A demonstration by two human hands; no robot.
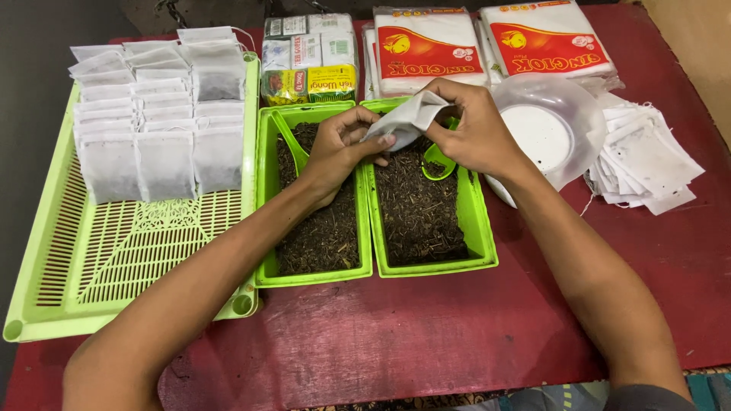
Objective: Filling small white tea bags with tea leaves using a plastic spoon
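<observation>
Two hands meet over the green trays; left hand (339, 148) pinches the lower edge of a white filter bag (405, 120), right hand (472, 125) grips its upper end and a small green scoop (440, 160); bag's long axis runs from 8 toward 2 o'clock, between both hands, above the right tray of loose tea (422, 209); filled bags lie on the slatted tray (114, 259) at 9 o'clock.

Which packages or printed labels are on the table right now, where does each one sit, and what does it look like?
Two flat white packs with red and yellow labels: far edge, side by side, behind the right green tub.
Bundle of small boxes, white, green and yellow, in clear wrap: far edge, behind the left green tub.
No signs or screens.
</observation>
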